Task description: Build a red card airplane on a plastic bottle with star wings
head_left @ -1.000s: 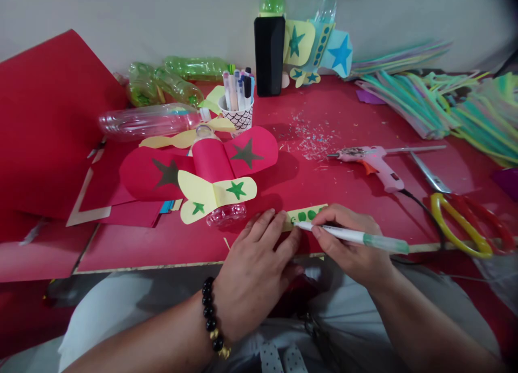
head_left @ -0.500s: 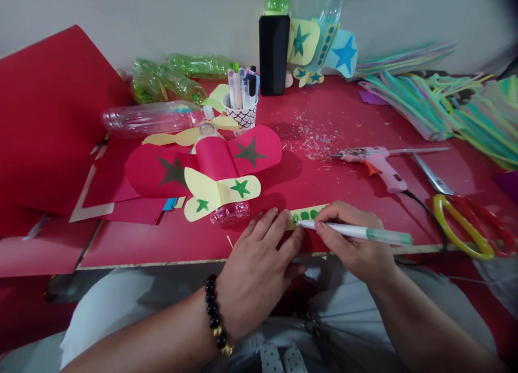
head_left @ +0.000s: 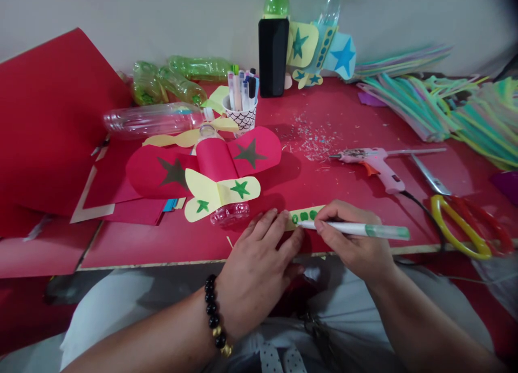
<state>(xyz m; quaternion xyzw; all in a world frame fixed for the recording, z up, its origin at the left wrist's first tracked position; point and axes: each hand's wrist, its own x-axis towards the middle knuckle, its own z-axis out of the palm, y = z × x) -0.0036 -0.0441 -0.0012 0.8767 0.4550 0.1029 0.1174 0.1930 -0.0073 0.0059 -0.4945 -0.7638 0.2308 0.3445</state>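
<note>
A white felt-tip marker with a green end is pinched in my right hand. Its tip touches a narrow pale yellow paper strip that carries several green dots. My left hand lies flat with fingers stretched, pressing the strip's left end against the red table; that end is hidden under the fingers. Just beyond my left hand lies a clear plastic bottle wrapped in red paper, with red wings bearing dark stars and a yellow tail piece bearing green stars.
A pink glue gun and yellow-and-red scissors lie to the right. Behind stand a cup of markers, a black phone and decorated bottles. Loose bottles and red sheets are left; pipe cleaners lie far right.
The marker tip has shifted very slightly on the leftmost dot of the strip. My left hand stays in place. The whole view has moved a little.
</note>
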